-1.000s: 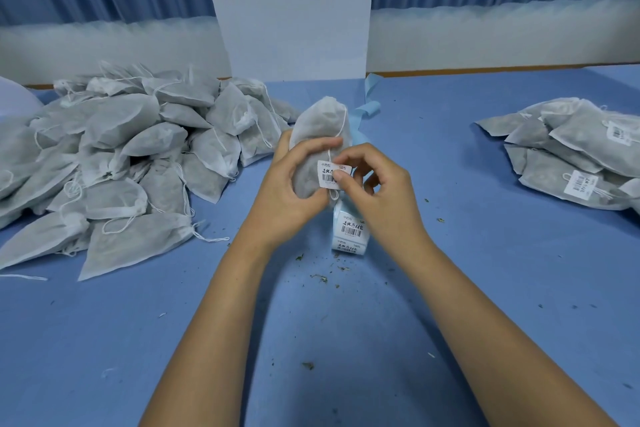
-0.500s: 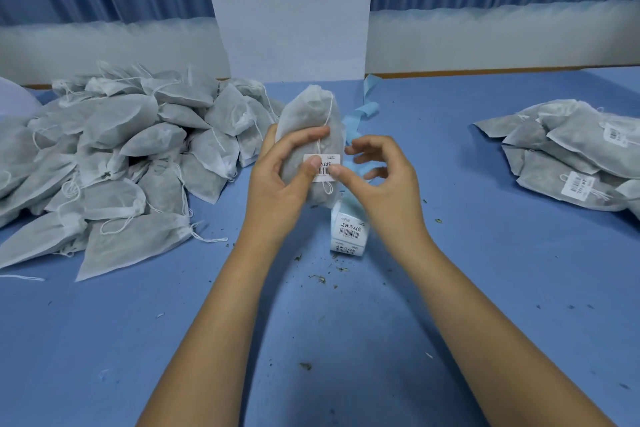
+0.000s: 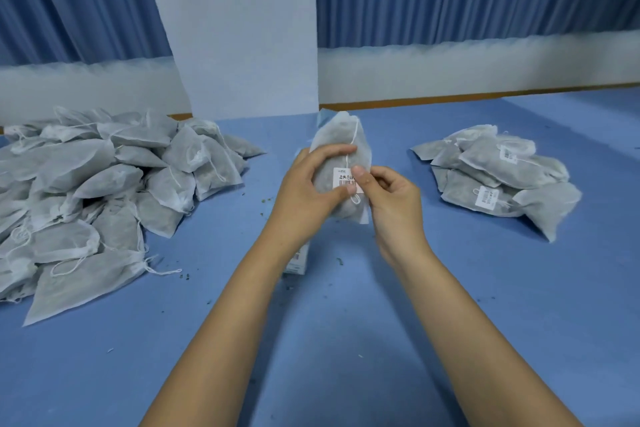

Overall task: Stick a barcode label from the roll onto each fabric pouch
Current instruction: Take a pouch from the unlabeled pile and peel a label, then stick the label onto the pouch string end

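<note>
Fabric pouch (image 3: 341, 139) stands upright above the middle of the blue table (image 3: 346, 340), held off the surface between both hands. A white barcode label (image 3: 344, 178) sits on its front, over the white drawstring (image 3: 352, 144) that runs down the face. The left hand (image 3: 311, 184) wraps its fingers round the pouch's left side, with its thumb resting at the label's lower edge. The right hand (image 3: 391, 198) pinches the pouch's right edge, its thumb tip on the label's right side and its other fingers curled. The label roll (image 3: 298, 260) lies on the table just beneath the left wrist, mostly hidden. A large heap of unlabelled pouches (image 3: 104, 191) spreads to the left; a smaller stack of labelled pouches (image 3: 502, 177) lies to the right.
</note>
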Action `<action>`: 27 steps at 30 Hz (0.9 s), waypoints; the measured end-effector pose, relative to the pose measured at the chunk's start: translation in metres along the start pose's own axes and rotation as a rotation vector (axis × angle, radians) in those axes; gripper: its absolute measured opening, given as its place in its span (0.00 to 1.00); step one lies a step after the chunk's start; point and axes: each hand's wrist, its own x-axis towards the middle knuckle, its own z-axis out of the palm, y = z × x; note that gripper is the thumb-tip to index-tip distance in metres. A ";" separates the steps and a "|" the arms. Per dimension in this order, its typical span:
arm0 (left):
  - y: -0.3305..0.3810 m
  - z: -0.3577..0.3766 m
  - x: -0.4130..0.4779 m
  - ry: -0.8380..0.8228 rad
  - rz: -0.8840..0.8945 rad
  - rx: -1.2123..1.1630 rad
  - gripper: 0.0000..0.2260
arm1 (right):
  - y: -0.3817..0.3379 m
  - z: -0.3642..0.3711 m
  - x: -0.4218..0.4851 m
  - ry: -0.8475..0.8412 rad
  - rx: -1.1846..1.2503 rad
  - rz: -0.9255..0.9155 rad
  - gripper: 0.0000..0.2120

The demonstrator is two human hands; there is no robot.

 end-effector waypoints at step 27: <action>0.006 0.169 -0.002 -0.117 -0.393 -0.129 0.11 | 0.004 -0.103 0.010 0.170 0.228 0.306 0.16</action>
